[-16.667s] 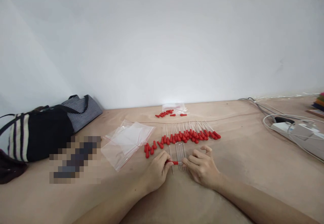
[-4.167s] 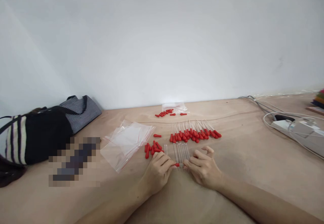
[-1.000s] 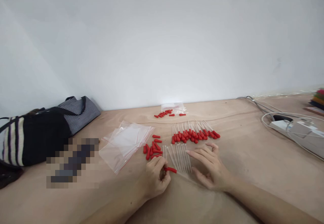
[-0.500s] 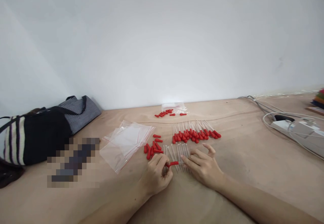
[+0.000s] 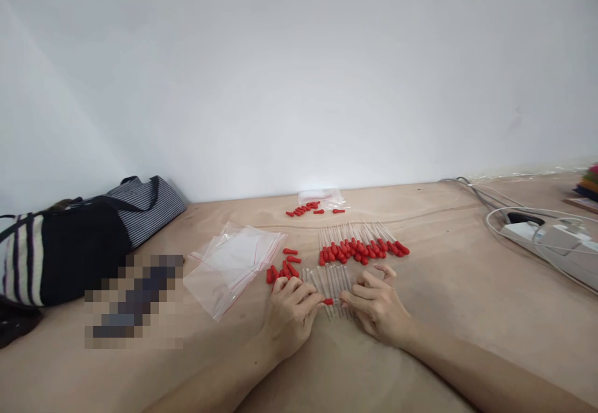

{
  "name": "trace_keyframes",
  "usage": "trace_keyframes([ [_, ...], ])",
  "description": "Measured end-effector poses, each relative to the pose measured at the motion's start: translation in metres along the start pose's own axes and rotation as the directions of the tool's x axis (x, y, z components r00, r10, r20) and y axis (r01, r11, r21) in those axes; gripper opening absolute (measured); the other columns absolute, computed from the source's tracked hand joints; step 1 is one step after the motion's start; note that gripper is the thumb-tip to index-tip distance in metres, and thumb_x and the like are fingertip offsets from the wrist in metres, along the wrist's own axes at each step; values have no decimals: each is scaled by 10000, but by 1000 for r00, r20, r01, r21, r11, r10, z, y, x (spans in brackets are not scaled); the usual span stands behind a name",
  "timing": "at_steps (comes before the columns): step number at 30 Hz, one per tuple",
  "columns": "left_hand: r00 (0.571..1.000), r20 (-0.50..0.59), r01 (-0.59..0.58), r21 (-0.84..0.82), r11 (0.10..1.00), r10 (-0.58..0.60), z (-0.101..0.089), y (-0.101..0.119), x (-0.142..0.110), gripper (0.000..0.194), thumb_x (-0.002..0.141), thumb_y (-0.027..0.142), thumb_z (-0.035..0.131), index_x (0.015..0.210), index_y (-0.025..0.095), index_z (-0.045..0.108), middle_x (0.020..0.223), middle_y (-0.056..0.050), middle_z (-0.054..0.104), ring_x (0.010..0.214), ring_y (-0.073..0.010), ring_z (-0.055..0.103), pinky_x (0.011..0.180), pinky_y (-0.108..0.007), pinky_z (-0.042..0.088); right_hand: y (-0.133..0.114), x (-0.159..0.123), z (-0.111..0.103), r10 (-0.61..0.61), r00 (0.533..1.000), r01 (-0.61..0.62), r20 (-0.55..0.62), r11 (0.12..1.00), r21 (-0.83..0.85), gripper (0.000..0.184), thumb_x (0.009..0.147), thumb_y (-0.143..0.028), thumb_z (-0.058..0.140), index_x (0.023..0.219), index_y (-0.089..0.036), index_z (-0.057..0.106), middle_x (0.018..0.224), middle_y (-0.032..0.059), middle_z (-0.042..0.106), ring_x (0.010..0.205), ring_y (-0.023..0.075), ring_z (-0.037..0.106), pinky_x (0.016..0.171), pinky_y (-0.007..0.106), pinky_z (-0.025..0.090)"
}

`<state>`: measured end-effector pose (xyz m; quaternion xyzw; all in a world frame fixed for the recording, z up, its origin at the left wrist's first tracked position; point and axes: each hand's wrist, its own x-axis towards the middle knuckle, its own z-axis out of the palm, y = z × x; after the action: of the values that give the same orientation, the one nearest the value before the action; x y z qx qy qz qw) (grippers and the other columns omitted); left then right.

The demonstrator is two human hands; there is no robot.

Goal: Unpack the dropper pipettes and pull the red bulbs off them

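My left hand is closed on a red rubber bulb, most of which its fingers cover. My right hand pinches a clear glass dropper tube, lined up with the bulb's open end; whether the tube's end sits inside the bulb is too small to tell. Beneath and just beyond both hands lies a row of bare glass tubes. Loose red bulbs are beside my left hand, partly hidden by it. Farther back, droppers with red bulbs fitted lie side by side, bulbs toward me.
Clear zip bags lie left of the bulbs. More bulbs and a bag with tubes are near the wall. Black and striped bags stand at left, beside a blurred-out dark object. A power strip with cables lies at right.
My left fingers have slid forward over the bulb, so less of it shows. The bulb and my right hand have shifted slightly to the right, with the right fingers more curled.
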<state>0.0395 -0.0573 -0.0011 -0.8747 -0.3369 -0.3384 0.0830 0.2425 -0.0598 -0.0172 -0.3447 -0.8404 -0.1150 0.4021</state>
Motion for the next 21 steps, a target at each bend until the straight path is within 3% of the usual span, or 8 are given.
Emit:
trace_keyframes([
  [12, 997, 73, 9, 33, 999, -11, -6, 4, 2, 186, 820, 157, 412, 722, 189, 566, 678, -16, 595, 661, -157, 465, 634, -328, 284, -3, 2, -6, 30, 999, -31, 35, 999, 25, 229, 817, -187, 407, 744, -231, 620, 480, -46, 472, 617, 115, 437, 791, 375, 213],
  [17, 994, -23, 111, 55, 992, -110, -7, -6, -5, 204, 832, 143, 398, 750, 185, 580, 711, -28, 591, 677, -163, 506, 630, -316, 337, 13, -3, -10, 172, 985, -171, 21, 985, -37, 217, 826, -205, 419, 769, -234, 627, 533, -31, 530, 639, 129, 466, 800, 378, 212],
  [21, 981, -100, 166, -34, 986, -169, -7, -16, -6, 168, 842, 185, 439, 876, 202, 603, 750, -23, 584, 718, -148, 548, 661, -279, 422, 21, -3, -7, 247, 969, -246, 27, 968, -41, 242, 842, -184, 391, 852, -230, 629, 609, -17, 576, 673, 127, 490, 824, 370, 205],
])
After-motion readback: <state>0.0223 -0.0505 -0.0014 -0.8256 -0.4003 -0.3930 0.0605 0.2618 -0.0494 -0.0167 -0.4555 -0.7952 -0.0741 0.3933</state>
